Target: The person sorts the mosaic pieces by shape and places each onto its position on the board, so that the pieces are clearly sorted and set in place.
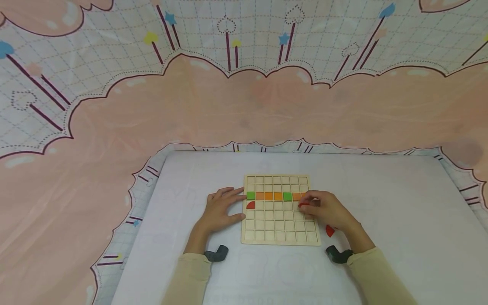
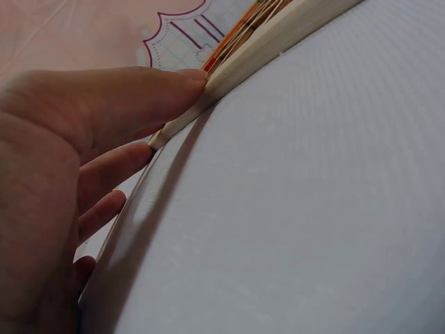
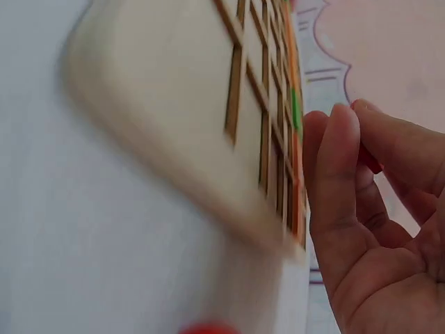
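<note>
A wooden grid board (image 1: 282, 228) lies on the white table. One of its rows holds green and orange square tiles (image 1: 268, 196), and a red quarter-round piece (image 1: 250, 205) sits in the leftmost cell just below. The left hand (image 1: 223, 209) rests with spread, straight fingers against the board's left edge; its thumb touches that edge in the left wrist view. Over the board's right side the right hand (image 1: 328, 208) pinches a small red piece (image 1: 303, 204) between thumb and fingers, also visible in the right wrist view (image 3: 372, 160), partly hidden by the fingers.
Another red piece (image 1: 329, 231) lies on the table to the right of the board, below the right hand. Dark wrist devices (image 1: 217, 253) show at both wrists. A patterned pink cloth (image 1: 244, 110) surrounds the white tabletop (image 1: 190, 165).
</note>
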Tool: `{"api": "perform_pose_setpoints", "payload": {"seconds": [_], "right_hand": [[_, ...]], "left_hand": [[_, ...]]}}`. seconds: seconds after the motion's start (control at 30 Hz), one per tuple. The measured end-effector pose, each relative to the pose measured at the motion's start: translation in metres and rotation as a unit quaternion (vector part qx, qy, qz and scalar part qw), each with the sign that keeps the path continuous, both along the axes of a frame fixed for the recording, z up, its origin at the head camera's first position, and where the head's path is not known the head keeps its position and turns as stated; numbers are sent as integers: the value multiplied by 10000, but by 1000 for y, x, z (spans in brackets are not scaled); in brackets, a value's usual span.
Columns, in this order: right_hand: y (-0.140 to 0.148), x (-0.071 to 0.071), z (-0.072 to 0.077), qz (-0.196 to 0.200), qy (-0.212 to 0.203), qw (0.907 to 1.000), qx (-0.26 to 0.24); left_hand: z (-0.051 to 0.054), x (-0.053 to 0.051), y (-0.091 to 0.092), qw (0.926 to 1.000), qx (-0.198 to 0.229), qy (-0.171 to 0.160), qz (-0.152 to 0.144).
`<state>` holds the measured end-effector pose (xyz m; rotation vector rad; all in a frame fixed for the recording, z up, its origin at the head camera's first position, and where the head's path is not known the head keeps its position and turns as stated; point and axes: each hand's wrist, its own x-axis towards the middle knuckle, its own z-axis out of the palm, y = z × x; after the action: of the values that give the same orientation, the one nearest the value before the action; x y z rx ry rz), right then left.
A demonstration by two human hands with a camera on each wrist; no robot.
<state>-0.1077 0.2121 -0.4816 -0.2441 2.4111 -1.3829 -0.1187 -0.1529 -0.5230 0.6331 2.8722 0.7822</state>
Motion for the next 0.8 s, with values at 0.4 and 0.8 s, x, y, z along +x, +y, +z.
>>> {"api": "perform_pose_setpoints", "payload": {"seconds": [0.4,0.8], "right_hand": [[-49,-13,-3,157,158,9988,-425],[-81,-21,-6,-59,224,9997,-77]], "left_hand": [[0,1,0,9998,105,160,-79],[1,0,0,9999,81,59,-66]]}}
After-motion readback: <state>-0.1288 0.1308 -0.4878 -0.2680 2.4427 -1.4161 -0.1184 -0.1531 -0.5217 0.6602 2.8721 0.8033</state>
